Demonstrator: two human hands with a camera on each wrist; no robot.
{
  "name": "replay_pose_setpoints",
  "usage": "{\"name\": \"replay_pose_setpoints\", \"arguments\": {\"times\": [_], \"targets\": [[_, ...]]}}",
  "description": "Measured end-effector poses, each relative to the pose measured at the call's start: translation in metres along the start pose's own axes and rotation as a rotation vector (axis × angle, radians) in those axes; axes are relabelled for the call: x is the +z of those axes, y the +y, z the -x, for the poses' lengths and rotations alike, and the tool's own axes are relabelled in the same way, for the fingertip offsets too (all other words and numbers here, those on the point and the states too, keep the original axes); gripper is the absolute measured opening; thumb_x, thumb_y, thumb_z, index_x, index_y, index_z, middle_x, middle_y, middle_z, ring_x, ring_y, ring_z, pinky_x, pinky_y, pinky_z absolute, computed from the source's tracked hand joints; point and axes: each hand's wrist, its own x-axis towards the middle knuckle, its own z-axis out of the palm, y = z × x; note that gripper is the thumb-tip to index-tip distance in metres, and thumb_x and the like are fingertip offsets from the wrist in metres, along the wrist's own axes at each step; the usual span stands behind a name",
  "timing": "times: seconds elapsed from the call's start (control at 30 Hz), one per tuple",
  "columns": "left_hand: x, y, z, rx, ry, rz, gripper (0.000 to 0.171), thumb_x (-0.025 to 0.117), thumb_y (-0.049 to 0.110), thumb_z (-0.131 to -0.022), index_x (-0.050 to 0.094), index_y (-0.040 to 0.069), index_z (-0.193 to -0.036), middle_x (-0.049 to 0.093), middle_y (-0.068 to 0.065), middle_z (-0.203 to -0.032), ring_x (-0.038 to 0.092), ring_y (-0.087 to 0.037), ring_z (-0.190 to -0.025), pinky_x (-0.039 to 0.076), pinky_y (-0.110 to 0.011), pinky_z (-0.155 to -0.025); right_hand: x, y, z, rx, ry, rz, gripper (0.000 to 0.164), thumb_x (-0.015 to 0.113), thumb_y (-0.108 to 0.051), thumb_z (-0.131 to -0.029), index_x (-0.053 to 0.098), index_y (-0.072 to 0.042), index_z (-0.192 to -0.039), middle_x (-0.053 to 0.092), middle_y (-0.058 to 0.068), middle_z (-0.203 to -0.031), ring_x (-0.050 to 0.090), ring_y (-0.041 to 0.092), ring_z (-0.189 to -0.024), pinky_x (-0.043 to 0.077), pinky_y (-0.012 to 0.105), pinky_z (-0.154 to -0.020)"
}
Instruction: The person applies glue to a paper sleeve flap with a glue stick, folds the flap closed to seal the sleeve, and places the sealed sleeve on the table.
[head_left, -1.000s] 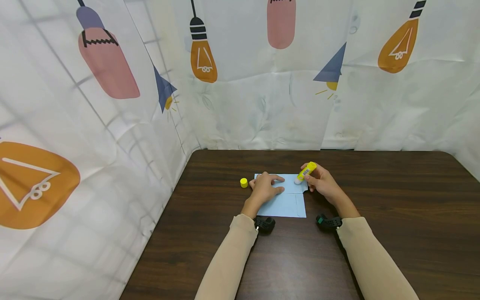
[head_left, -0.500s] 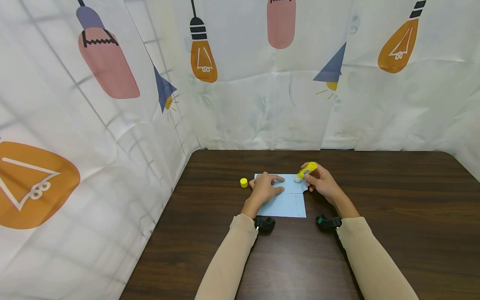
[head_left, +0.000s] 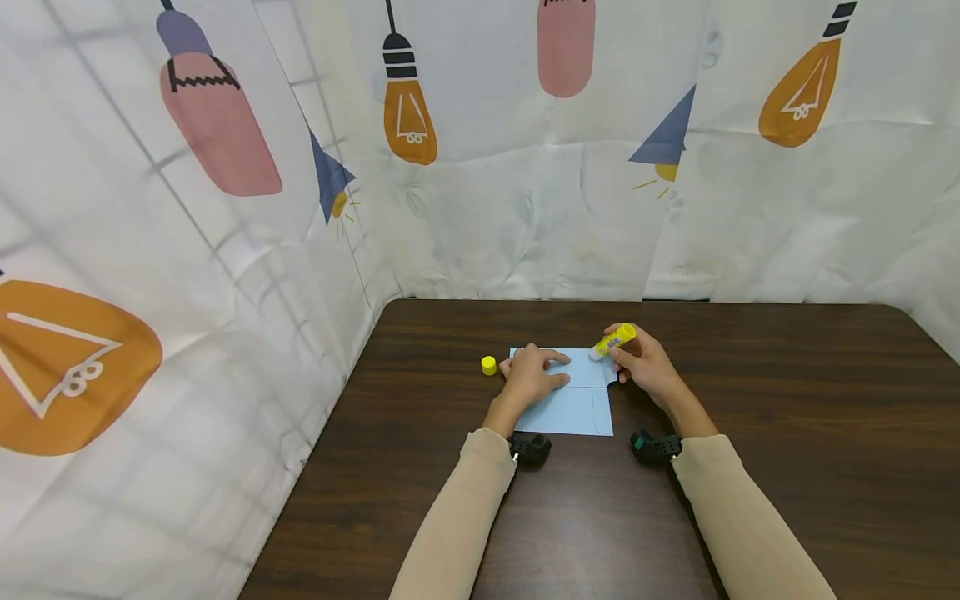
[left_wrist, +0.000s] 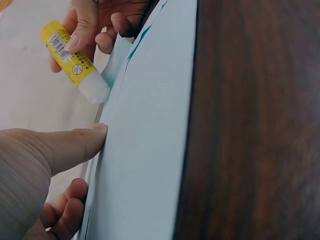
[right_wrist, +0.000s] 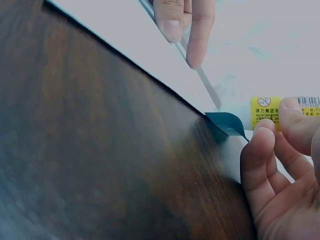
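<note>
A light blue paper envelope [head_left: 564,412] lies flat on the dark table. My left hand [head_left: 527,375] rests on its left part with thumb and index finger stretched out, pressing the paper. In my right hand [head_left: 648,364] I hold a yellow glue stick [head_left: 618,337], tilted, its white end down near the upper right of the envelope. Seen from the left wrist, that white end [left_wrist: 94,88] is right beside the paper's edge, a short way past my left thumb [left_wrist: 75,145]. The right wrist view has a small curved flap [right_wrist: 227,122] at my right fingertips.
A yellow cap [head_left: 488,366] stands on the table just left of the envelope. The brown wooden table [head_left: 795,417] extends to the right and toward me. Behind and to the left hangs a white patterned curtain [head_left: 480,225].
The glue stick has tipped slightly flatter, its white end shifting a little away from me. My left hand keeps its place on the envelope. The head view has shifted very slightly.
</note>
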Motion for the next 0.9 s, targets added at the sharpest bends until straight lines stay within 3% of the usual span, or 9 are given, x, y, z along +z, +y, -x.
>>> {"name": "replay_pose_setpoints", "arguments": {"times": [0.47,0.9], "targets": [[0.001,-0.0007,-0.0011,-0.003,0.002,-0.008,0.028,0.076,0.038,-0.093,0.075,0.036,-0.121,0.055,0.002,-0.095,0.046,-0.019,-0.09,0.023,-0.047,-0.087,-0.0008,-0.0014,0.0011,0.004,-0.004,-0.022,0.042,0.056,-0.011,-0.105,0.046,-0.005,-0.146,0.054,0.019,-0.131,0.055,0.013,-0.075,0.055,0.026,-0.061],[0.001,-0.0003,-0.0002,-0.003,0.007,0.0,0.028,0.077,0.037,-0.092,0.076,0.036,-0.12,0.055,0.002,-0.095,0.047,-0.019,-0.091,0.024,-0.048,-0.089,-0.001,-0.0026,0.0005,0.033,0.003,0.004,0.039,0.055,-0.013,-0.106,0.048,-0.009,-0.144,0.052,0.017,-0.127,0.054,0.015,-0.076,0.055,0.026,-0.062]]}}
